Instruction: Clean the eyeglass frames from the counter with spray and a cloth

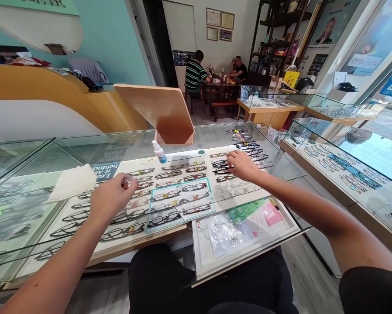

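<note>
My left hand [109, 195] is over the left part of the glass display counter [228, 198], its thumb and fingers pinched on a small clear piece [129, 179]. What kind of piece it is, I cannot make out. Farther right, my right hand [242, 165] is at the counter top with its fingers curled down; the fingertips are partly hidden, and whether they hold anything does not show. Rows of eyeglasses [196, 187] lie under the glass beneath both hands. Between the hands, toward the back, stands a white spray bottle [159, 152].
A pale cloth [72, 183] lies on the glass at left. Behind the bottle stands a tilted wooden-backed mirror or stand [159, 109]. An open drawer [202, 264] over my lap holds clear plastic bags [227, 237] and a pink note [272, 213]. Two people sit at a far table.
</note>
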Available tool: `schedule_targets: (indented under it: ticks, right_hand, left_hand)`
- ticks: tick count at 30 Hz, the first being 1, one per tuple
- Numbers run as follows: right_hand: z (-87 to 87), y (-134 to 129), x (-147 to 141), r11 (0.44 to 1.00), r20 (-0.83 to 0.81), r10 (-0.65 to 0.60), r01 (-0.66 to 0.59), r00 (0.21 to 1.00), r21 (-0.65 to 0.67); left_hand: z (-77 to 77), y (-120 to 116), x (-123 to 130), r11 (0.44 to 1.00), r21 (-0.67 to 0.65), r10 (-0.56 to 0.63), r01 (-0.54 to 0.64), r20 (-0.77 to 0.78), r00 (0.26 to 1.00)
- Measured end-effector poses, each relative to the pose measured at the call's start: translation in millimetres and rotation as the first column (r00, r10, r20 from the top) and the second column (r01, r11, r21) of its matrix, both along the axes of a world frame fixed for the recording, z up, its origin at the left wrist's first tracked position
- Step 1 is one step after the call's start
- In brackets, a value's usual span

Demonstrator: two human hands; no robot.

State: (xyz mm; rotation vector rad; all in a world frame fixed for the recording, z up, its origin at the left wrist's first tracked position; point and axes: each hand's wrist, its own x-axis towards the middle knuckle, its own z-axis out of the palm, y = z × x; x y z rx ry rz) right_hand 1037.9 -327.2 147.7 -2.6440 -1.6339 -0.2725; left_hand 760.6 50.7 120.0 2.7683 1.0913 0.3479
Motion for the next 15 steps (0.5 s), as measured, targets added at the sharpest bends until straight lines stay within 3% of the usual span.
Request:
schedule_targets:
  ticks: [4,7,9,10,13,15]
  right_hand:
    - [13.0,-0.8,-9.2,1.000,-0.021,-0.018,0.018,1.000,0.005]
    - [36.5,-9.1,-47.2,0.999,-0.078,0.010,-0.007,0.997,0.039]
    - [48.4,-20.2,-89.6,0.977,-0.253,0.203,-0.177,0.946,0.122]
    - [49.1,-26.4,-112.1,0.946,-0.352,0.322,-0.288,0.879,0.147]
    - [21.6,-38.7,-160.9,0.856,-0.533,0.472,-0.509,0.702,0.087]
    - [-16.9,-35.5,-164.1,0.853,-0.595,0.351,-0.509,0.723,-0.117]
  left_hand:
    - [-1.3,0.9,0.2,1.000,-0.002,-0.001,0.001,0.008,1.000]
    - [-2.1,1.7,0.5,1.000,0.003,0.004,-0.004,-0.001,1.000]
    - [-2.3,1.5,0.9,1.000,0.015,-0.002,0.002,-0.023,1.000]
    - [-2.3,1.1,1.0,1.000,0.022,-0.005,0.005,-0.031,1.000]
    - [-2.0,-0.5,1.5,1.000,0.029,-0.005,0.006,-0.039,0.999]
    - [-1.7,-1.2,1.7,1.000,0.023,-0.003,0.004,-0.037,0.999]
